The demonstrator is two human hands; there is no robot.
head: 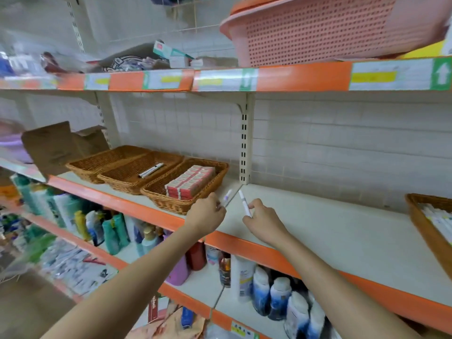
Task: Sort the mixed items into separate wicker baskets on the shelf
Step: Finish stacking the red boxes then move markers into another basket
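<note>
Middle shelf (318, 231), white with orange lip. Left: three wicker baskets side by side; middle basket (137, 177) holds markers, right basket (171, 199) red boxes. Left hand (208, 214) pinches a pen (227, 195) beside it; right hand (263, 220) holds a white pen (244, 203). Bare shelf runs right to a fourth basket (420, 223) at frame edge. Labels above blurred, unreadable.
</note>
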